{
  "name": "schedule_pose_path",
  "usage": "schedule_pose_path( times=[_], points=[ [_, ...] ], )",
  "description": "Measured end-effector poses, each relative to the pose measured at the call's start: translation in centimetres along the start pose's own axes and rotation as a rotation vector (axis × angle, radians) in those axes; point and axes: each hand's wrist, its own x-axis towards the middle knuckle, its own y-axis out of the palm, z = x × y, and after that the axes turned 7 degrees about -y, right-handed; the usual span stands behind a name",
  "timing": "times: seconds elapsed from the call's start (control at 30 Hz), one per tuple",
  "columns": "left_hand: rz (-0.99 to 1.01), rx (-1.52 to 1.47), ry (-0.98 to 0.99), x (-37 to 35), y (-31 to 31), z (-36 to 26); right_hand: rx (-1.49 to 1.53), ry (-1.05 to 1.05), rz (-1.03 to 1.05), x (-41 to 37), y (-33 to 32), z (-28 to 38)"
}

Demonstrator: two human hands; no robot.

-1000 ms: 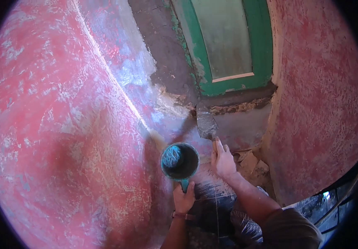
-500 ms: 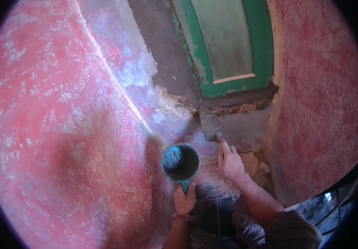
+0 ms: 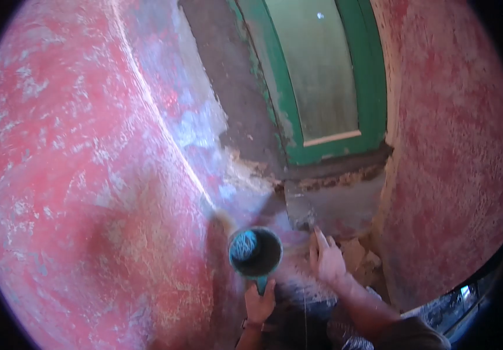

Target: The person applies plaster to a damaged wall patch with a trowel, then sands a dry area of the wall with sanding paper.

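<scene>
While the left hand [image 3: 260,304] was closed round the handle of the teal mug [image 3: 255,252], held mouth-up beside the red wall [image 3: 88,175], the right hand [image 3: 328,263] gripped a trowel [image 3: 299,205] (blurred, handle hidden), forefinger stretched toward the blade lying against the grey plaster patch [image 3: 345,201] under the green window frame [image 3: 374,87]. The mug looked rigid and light, best held level by that handle; the trowel, stiff and likely mortar-slick, wanted a firm grip at its handle.
</scene>
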Motion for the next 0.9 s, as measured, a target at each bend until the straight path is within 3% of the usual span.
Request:
schedule_pose_path(
  times=[0.07, 0.17, 0.4, 0.6, 0.7, 0.8, 0.9],
  points=[
    [0.022, -0.154, -0.163, -1.8, -0.1, -2.9, 0.038, 0.083, 0.041, 1.2, -1.2, 1.6],
    [0.02, -0.069, -0.093, -0.9, 0.2, 1.5, 0.026, 0.158, 0.079, 3.1, 0.2, 1.6],
    [0.009, -0.102, -0.128, -1.7, -0.7, -1.2, 0.022, 0.203, 0.155, 0.8, 0.3, 2.5],
    [0.001, -0.126, -0.159, -2.2, -0.7, -2.5, 0.094, 0.163, -0.03, 2.2, -1.1, 4.1],
    [0.018, -0.107, -0.133, -2.2, -0.3, -1.2, 0.038, 0.177, -0.014, 3.9, 0.2, 2.4],
    [0.023, -0.076, -0.125, -2.1, -0.5, -1.8, -0.001, 0.275, 0.128, 2.9, 0.1, 2.8],
    [0.004, -0.052, -0.115, -2.4, -0.6, -2.6, -0.003, 0.161, 0.13, 0.8, 0.2, 1.8]
  ],
)
